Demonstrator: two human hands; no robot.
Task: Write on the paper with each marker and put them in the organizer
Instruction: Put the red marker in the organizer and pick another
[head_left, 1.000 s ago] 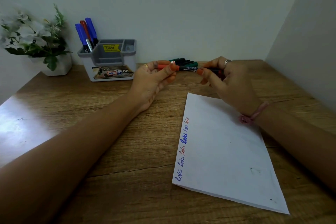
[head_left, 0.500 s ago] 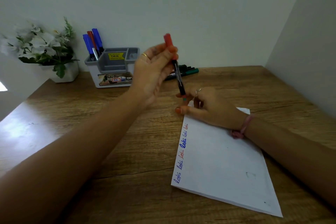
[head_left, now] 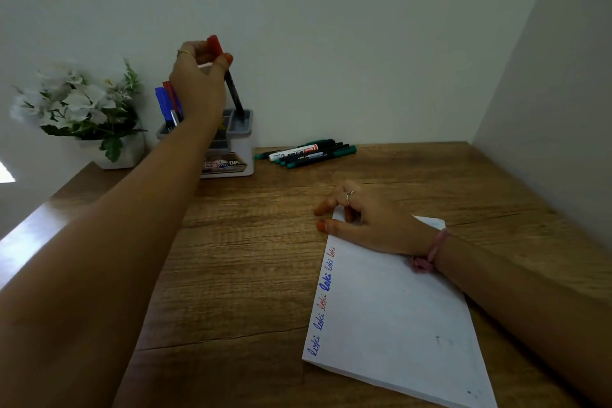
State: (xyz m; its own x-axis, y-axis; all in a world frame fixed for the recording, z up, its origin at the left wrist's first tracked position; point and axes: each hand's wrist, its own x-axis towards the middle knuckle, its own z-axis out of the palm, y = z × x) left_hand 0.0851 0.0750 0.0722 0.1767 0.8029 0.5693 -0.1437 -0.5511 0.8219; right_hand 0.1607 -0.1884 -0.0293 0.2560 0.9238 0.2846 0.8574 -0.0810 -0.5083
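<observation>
Half a second ago over the paper (head_left: 397,315), the left hand (head_left: 198,83) now pinches the red-capped marker (head_left: 231,86), its end dipped into the organizer (head_left: 243,142), so that marker is nearly stowed; the right hand (head_left: 367,219) rests loosely curled and empty on the paper.

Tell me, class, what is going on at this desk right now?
A person's left hand grips a red-capped black marker and lowers its tip into a right-hand slot of the grey plastic organizer, where blue and red markers already stand. The right hand rests on the top corner of the white paper sheet, which carries a row of blue and red words. A bunch of green and black markers lies on the wooden desk, not yet stored.
</observation>
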